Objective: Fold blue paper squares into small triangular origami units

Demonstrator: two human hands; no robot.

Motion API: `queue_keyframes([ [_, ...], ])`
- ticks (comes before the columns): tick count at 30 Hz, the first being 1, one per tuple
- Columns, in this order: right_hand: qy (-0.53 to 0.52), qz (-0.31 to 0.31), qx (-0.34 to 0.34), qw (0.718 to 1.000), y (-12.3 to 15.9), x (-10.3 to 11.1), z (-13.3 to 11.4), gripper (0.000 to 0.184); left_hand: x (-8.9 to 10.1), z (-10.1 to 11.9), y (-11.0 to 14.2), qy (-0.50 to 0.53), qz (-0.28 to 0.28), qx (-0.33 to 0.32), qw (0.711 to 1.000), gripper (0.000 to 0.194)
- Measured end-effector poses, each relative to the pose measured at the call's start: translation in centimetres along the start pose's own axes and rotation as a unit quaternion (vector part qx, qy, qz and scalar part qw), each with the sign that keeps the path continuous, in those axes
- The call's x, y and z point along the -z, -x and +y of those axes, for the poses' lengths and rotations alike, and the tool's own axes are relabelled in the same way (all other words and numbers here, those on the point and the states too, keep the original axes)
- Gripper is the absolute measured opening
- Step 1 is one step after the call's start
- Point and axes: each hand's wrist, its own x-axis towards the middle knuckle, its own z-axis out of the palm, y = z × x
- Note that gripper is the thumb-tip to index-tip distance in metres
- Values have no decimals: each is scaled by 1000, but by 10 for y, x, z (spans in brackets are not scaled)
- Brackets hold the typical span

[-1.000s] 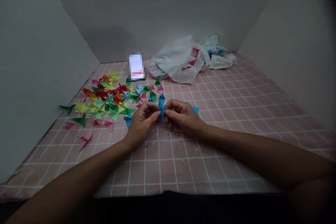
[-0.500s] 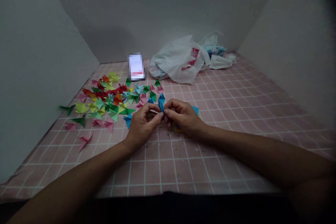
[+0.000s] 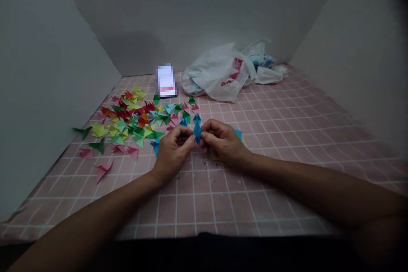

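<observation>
Between my two hands, a small piece of folded blue origami paper (image 3: 197, 130) stands upright, its pointed end up. My left hand (image 3: 174, 146) pinches its left edge with thumb and index finger. The thumb and fingers of my right hand (image 3: 223, 140) are closed on its right edge. Just left of my left hand lies a blue folded paper (image 3: 155, 146), and another blue piece (image 3: 183, 122) sits behind the fingers. Partly hidden by my right hand are sheets of blue paper (image 3: 238, 133) and yellow paper (image 3: 216, 157).
Many folded paper birds in several colours (image 3: 134, 119) spread over the left of the pink checked tablecloth (image 3: 287, 144). A lit phone (image 3: 166, 80) stands behind them. White plastic bags (image 3: 219, 72) lie against the back wall. Pale walls rise on both sides.
The thumbs have drawn slightly apart at the blue paper's lower part, so more of it shows. The hands otherwise stay in nearly the same place.
</observation>
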Motion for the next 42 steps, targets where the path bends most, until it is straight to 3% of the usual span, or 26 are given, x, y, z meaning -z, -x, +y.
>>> queue_keyframes([
  [9,-20,-2,10,1000,2,-2,3,15,0,1,1,28,22,7,999,15],
  [15,28,1,-1,1000,4,-3,-3,16,-2,-2,3,26,7,-11,1000,11],
  [24,178,19,86,980,5,-1,3,11,-3,1,4,105,-15,17,994,12],
  [37,52,-4,60,997,6,-3,-2,6,1,6,2,124,-31,26,991,6],
  [42,54,-11,64,996,7,0,-3,5,2,8,4,125,-37,15,991,5],
])
